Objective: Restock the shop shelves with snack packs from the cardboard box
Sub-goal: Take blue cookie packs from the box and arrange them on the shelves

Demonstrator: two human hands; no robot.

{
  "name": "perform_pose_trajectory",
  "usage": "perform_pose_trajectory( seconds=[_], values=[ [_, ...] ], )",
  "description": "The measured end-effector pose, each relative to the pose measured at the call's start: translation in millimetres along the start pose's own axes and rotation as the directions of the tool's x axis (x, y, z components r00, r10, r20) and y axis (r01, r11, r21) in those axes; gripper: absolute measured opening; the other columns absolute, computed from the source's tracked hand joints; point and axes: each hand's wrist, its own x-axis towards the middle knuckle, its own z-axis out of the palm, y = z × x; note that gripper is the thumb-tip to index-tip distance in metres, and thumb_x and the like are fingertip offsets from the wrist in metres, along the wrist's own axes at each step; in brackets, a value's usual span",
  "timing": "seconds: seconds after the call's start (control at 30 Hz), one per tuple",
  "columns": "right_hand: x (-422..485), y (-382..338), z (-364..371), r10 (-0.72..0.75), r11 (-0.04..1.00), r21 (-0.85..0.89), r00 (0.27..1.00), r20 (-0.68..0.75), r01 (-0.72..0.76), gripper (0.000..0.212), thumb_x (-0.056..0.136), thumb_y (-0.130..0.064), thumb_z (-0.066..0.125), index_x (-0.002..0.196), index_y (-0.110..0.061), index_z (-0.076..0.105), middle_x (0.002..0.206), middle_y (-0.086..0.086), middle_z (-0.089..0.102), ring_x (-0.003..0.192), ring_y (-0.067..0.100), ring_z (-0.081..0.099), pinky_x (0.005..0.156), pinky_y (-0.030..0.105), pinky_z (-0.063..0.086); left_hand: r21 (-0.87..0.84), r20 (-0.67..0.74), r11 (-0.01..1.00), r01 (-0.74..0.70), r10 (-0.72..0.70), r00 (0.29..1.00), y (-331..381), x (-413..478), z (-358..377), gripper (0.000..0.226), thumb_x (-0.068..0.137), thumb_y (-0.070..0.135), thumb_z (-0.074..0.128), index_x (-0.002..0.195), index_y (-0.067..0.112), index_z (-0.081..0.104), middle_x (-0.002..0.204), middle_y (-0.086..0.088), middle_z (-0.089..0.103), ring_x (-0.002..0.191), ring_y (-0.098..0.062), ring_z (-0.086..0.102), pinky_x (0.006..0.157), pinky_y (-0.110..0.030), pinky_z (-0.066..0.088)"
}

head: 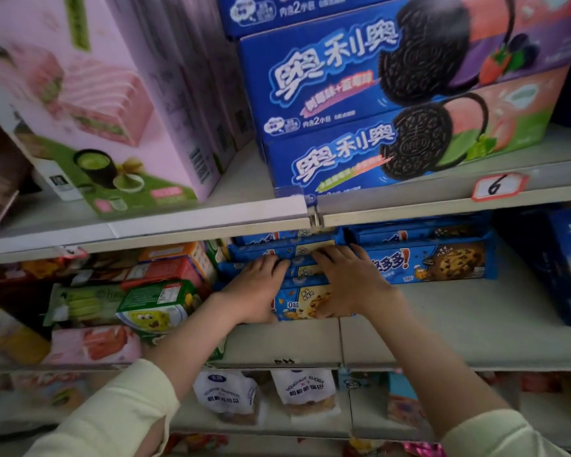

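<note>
Both hands are in on the middle shelf (442, 328) now, side by side and almost touching, working the stack of blue cookie packs (305, 300). The left hand (256, 288) lies flat against the left part of the stack, fingers stretched toward the back; the right hand (346, 285) sits just beside it, fingers spread over the upper packs and the thumb down on the front of the lowest one. Neither seems to be clamped round a pack, it reads as pressing and squaring up (though the fingertips go under the shelf lip, so I cannot be sure what they do back there).

The stack stands on the shelf just left of a second stack (442, 258) of the same brand, faces out, chocolate-chip picture showing. To the left, the green and red boxes (165, 285) lie tumbled and lean close to the blue packs. The cardboard box is nowhere in this view.

My read is the packs are placed and this is the tidy-up. To do it well: push evenly with both palms so the packs slide back together instead of fanning, keep their front faces flush with the neighbouring stack, and keep the left edge off that leaning clutter, which could topple in. Above, the big blue biscuit boxes (376, 94) and the pink box (112, 103) overhang, so headroom looks tight; low wrists would help.
</note>
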Motion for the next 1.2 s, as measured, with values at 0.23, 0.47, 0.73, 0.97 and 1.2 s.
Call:
perform_pose_trajectory(
  seconds=[0.23,0.47,0.73,0.97,1.2],
  values=[
    [-4.6,12.9,-8.3,-0.005,0.999,-0.037,0.998,0.067,0.007,0.106,0.069,-0.067,0.064,0.151,-0.027,0.009,0.153,-0.004,0.022,0.142,0.021,0.016,0.117,0.048,-0.001,-0.056,0.039,0.998,0.021,-0.019,0.999,-0.7,9.0,-2.3,0.118,0.070,0.050,0.076,0.152,0.021,-0.003,0.154,-0.001,0.011,0.143,-0.022,0.012,0.117,-0.037,0.013],
    [37.9,0.7,-31.9,-0.015,0.927,0.375,1.000,-0.010,0.018,0.070,0.091,-0.057,0.044,0.150,-0.025,0.023,0.156,0.002,0.023,0.144,0.022,0.018,0.118,0.041,0.013,-0.695,-0.077,0.684,0.220,-0.375,0.924,-11.0,22.2,-3.5,0.093,0.069,0.067,0.054,0.147,0.031,0.017,0.152,0.001,0.019,0.141,-0.025,0.018,0.114,-0.045,0.023],
    [75.5,-1.4,1.6,0.068,0.991,0.115,0.998,-0.002,-0.068,0.058,0.099,-0.046,0.029,0.148,-0.015,0.024,0.155,0.009,0.023,0.144,0.027,0.017,0.117,0.042,0.012,-0.542,-0.239,0.801,0.253,-0.436,0.867,4.0,63.9,-13.7,0.059,0.090,0.011,0.047,0.146,0.020,0.031,0.154,-0.004,0.027,0.140,-0.026,0.027,0.116,-0.041,0.024],
    [53.8,31.9,-7.0,0.115,0.969,-0.209,0.988,-0.107,-0.135,0.058,0.097,-0.032,0.035,0.151,-0.017,0.019,0.156,0.000,0.023,0.147,0.019,0.005,0.114,0.056,-0.009,-0.956,-0.061,0.287,0.065,-0.410,0.910,61.9,110.2,-44.8,0.033,0.096,0.003,0.035,0.115,0.013,0.060,0.119,-0.012,0.061,0.102,-0.025,0.058,0.081,-0.031,0.046],
    [44.5,54.2,-7.0,0.070,0.983,-0.164,0.994,-0.084,-0.083,0.052,0.100,-0.026,0.031,0.151,-0.020,0.023,0.159,-0.003,0.013,0.147,0.014,0.001,0.117,0.053,-0.008,-0.942,0.056,0.285,0.175,-0.380,0.923,74.7,149.8,-57.5,0.028,0.093,0.002,0.032,0.100,0.005,0.059,0.092,-0.014,0.057,0.078,-0.021,0.051,0.053,-0.025,0.033]
  ],
)
